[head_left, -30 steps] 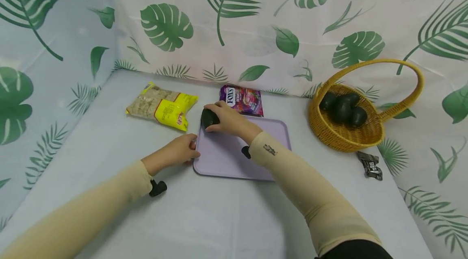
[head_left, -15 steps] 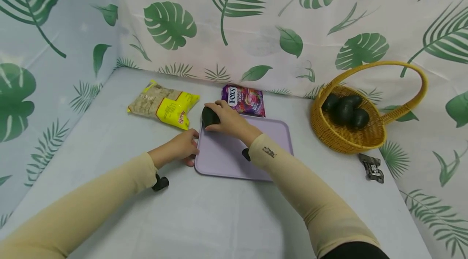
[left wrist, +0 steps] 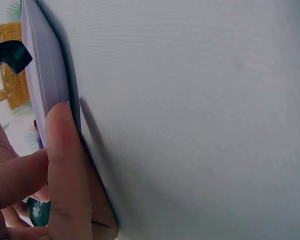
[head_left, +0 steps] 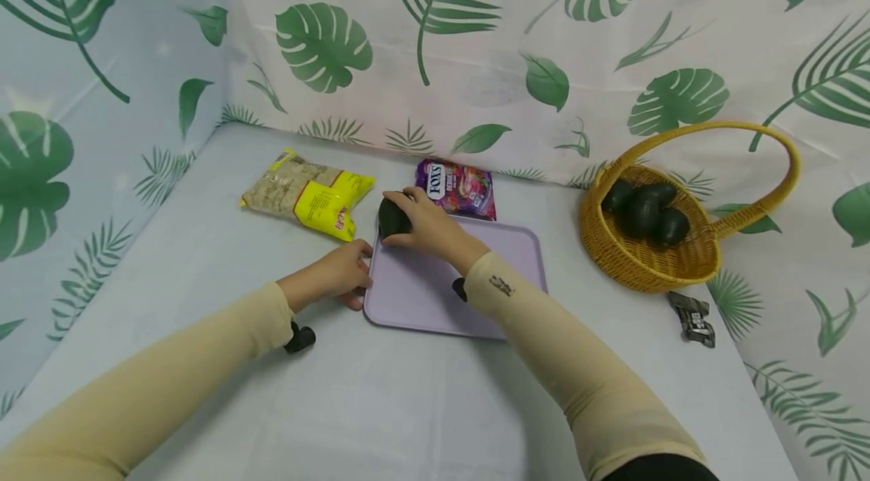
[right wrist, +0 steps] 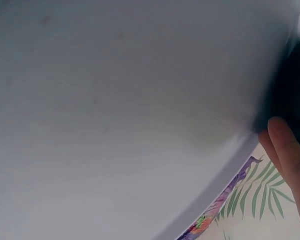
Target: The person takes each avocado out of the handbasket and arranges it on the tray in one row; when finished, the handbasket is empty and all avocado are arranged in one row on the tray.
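Observation:
My right hand (head_left: pixel 435 230) holds a dark green avocado (head_left: pixel 392 220) at the far left corner of a lilac tray (head_left: pixel 428 300). In the right wrist view the avocado (right wrist: pixel 295 90) sits in shadow beside the tray rim, with fingers (right wrist: pixel 287 147) against it. My left hand (head_left: pixel 333 275) grips the tray's left edge. Seen from the left wrist, fingers (left wrist: pixel 67 165) lie along the outside of the tray's raised rim (left wrist: pixel 50 65), low against the table; part of this grip is hidden. The avocado (left wrist: pixel 39 212) shows in part behind these fingers.
Behind the tray lies a purple Fox's candy bag (head_left: pixel 457 189). A yellow, partly see-through snack bag (head_left: pixel 309 194) lies back left. At right stands a wicker basket (head_left: pixel 618 262) with a tall handle and several avocados (head_left: pixel 642 213). A small black packet (head_left: pixel 693 320) lies before it.
The left hand has shifted slightly up along the tray's left edge. The right hand keeps the avocado at the same corner. The head view has drifted a little.

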### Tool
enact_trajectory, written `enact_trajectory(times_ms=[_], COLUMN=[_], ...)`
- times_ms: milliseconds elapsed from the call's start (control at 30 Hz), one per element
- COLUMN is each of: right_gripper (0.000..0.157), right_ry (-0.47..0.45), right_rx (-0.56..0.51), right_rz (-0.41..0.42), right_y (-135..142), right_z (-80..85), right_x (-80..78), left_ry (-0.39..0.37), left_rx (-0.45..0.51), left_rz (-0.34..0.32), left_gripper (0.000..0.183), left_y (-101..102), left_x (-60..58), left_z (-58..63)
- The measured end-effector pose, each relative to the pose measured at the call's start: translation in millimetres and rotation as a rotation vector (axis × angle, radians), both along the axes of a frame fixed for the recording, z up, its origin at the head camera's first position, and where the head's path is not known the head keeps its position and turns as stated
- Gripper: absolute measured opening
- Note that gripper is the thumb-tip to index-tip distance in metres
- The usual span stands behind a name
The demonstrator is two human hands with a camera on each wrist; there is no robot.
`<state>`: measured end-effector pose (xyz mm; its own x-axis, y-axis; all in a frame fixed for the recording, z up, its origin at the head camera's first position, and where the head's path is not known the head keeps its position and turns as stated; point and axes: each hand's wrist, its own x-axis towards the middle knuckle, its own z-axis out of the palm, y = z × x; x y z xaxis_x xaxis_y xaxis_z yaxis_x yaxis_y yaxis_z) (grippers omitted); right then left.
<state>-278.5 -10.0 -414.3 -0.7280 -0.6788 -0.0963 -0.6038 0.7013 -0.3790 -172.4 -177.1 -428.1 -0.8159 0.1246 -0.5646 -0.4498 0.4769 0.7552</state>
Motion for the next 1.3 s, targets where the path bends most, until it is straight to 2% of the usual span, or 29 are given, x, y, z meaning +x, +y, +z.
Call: enact_trajectory(times_ms=[200,467,800,1000,1200,1300], right_gripper=[0.086,0.089,0.087,0.088,0.088,0.086], right_ry=[-0.008,-0.006,-0.012,0.041,0.043,0.082], right_rx=[0.000,-0.008,-0.051,-0.093,-0.167,-0.211], right_rz=[-0.013,-0.023,-0.046,-0.048,-0.118,-0.170], right_y=[2,6,29,74,149,194], right_z=[0.6,3.4,18.0,28.7,43.6,50.2], right_x=[0.3,0.1,4.2,-0.2,-1.1,0.4], left_ry=[0.006,0.006,0.028,0.026,0.018,0.023], left_rx=[-0.008,-0.009,0.005,-0.014,-0.010,-0.004], left_rz=[-0.007,0.003,-0.006,-0.009,-0.012,-0.024], left_gripper=[0.059,0.059,0.058,0.059,0.062,0.062], left_y=[0,1,1,3,7,10], left_x=[-2.0,-0.8,-0.4,0.4,3.0,2.3], left_z=[-2.9,0.5,-1.9,-1.5,0.0,2.1])
